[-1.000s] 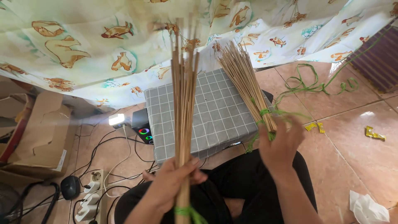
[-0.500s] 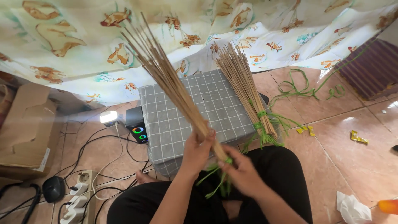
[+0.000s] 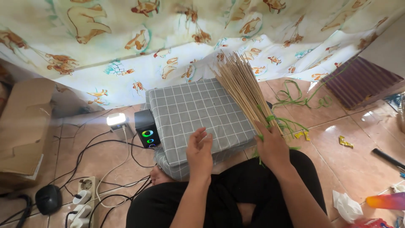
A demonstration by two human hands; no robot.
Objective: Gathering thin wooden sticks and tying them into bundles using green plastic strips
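Observation:
A bundle of thin tan sticks [image 3: 244, 86] lies fanned out along the right edge of a grey checked cushion [image 3: 190, 109], tied near its base with a green strip [image 3: 274, 120]. My right hand [image 3: 272, 147] closes over the bundle's tied base, beside my right knee. My left hand [image 3: 200, 151] hovers over the cushion's near edge with its fingers apart and nothing in it. My legs in black trousers [image 3: 236, 198] sit just below the cushion.
A black speaker with glowing rings [image 3: 147, 134] and a small lit lamp [image 3: 116, 119] stand left of the cushion, with cables and a power strip [image 3: 82, 198]. A cardboard box [image 3: 23, 122] is far left. Green strips [image 3: 295, 98] and yellow scraps [image 3: 345, 142] lie on the tiled floor.
The stick bundle that my left hand held up has come down; only one bundle shows now. My left hand is empty, and my right hand has gone to the bundle's base.

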